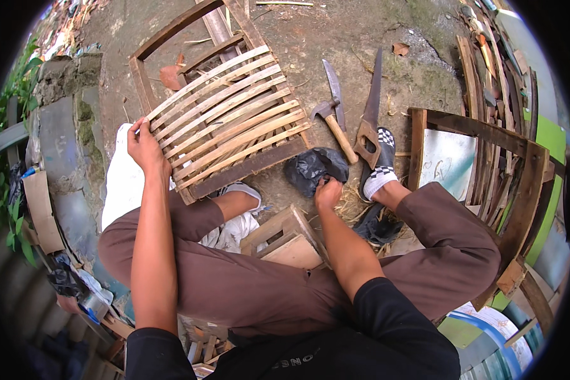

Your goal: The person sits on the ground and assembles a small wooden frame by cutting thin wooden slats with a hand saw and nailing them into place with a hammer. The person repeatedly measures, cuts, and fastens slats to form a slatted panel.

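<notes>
My left hand (147, 149) grips the left edge of a wooden frame covered with thin bamboo slats (228, 117), which lies tilted on the dirt ground in front of my knees. My right hand (328, 192) reaches into a crumpled black plastic bag (313, 168) lying on the ground just right of the frame; its fingers are closed at the bag's edge, and what they pinch is hidden. A hammer with a wooden handle (335, 123), a long knife blade (333, 85) and a hand saw (370, 114) lie just beyond the bag.
I sit on a small wooden stool (285, 240), brown-trousered legs spread, a checkered sock on my right foot (381, 168). A second wooden frame (487, 158) stands at the right beside stacked slats (487, 69). A white sack (121, 183) lies under my left arm. A mossy concrete edge (63, 126) runs along the left.
</notes>
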Motion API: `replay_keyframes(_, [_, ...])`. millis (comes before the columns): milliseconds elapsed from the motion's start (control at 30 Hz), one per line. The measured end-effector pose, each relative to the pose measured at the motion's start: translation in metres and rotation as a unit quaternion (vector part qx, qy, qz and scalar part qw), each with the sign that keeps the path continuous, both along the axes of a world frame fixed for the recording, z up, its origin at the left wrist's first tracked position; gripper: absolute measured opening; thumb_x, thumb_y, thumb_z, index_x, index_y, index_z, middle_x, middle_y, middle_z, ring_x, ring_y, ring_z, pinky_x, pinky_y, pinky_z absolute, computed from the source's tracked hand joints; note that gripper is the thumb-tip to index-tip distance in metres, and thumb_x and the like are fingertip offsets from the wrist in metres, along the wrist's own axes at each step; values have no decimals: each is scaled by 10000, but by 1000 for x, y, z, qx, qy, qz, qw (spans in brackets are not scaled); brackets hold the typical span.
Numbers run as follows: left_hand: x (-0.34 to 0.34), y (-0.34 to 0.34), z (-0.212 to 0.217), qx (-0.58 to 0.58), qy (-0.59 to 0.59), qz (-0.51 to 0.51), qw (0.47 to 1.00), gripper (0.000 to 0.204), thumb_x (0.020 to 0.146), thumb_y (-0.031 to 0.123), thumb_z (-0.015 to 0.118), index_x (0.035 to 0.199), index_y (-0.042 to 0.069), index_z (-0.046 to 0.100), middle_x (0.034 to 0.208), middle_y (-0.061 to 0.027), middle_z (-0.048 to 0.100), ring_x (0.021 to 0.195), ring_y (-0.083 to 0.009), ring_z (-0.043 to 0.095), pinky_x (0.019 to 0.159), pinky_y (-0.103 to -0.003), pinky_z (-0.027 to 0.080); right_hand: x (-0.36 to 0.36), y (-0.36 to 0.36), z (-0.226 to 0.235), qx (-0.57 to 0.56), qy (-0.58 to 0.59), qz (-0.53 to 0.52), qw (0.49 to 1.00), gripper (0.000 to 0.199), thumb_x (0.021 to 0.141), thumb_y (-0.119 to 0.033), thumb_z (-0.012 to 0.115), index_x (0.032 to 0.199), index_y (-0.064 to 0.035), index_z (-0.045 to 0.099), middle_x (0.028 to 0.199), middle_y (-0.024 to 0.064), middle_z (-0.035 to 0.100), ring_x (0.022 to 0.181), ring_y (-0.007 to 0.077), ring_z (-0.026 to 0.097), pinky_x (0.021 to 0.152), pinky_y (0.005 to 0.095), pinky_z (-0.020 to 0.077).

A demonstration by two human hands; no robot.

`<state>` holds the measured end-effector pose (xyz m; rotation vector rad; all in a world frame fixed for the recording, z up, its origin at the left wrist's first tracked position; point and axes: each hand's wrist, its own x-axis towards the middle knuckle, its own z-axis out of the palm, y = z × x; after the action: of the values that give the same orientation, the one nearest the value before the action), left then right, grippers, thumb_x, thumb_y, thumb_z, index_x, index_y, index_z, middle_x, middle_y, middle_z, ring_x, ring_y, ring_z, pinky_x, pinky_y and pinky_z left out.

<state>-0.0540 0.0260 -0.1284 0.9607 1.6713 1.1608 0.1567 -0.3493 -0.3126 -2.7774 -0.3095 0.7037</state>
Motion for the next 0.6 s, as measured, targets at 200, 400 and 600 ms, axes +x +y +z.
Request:
replay_keyframes(200, [-1, 0, -3, 9, 9, -5, 1000, 150, 1010, 145, 689, 1108, 33, 670, 1043, -82, 656, 931, -178, 629, 836, -331, 530, 1, -4, -9, 35, -7, 10, 999, 122, 898, -128, 712, 958, -22, 706, 1070, 254, 669, 1071, 450, 625, 953, 536, 497])
replay_keyframes(400, [8, -2, 3, 4, -20, -7, 1000, 140, 1012, 136, 685, 1106, 33, 671, 1035, -78, 649, 933, -174, 620, 835, -328, 525, 4, -20, -31, 68, -10, 38, 997, 106, 943, -101, 634, 961, -2, 665, 1041, 277, 653, 1059, 470, 612, 937, 540, 482])
replay_keyframes(600, [5, -2, 0, 7, -13, 0, 1000, 135, 1003, 127, 690, 1095, 29, 679, 1023, -76, 648, 916, -172, 614, 821, -326, 518, 8, -29, -34, 118, -8, 26, 993, 156, 985, -96, 584, 959, 37, 662, 959, 279, 674, 964, 469, 645, 875, 527, 500])
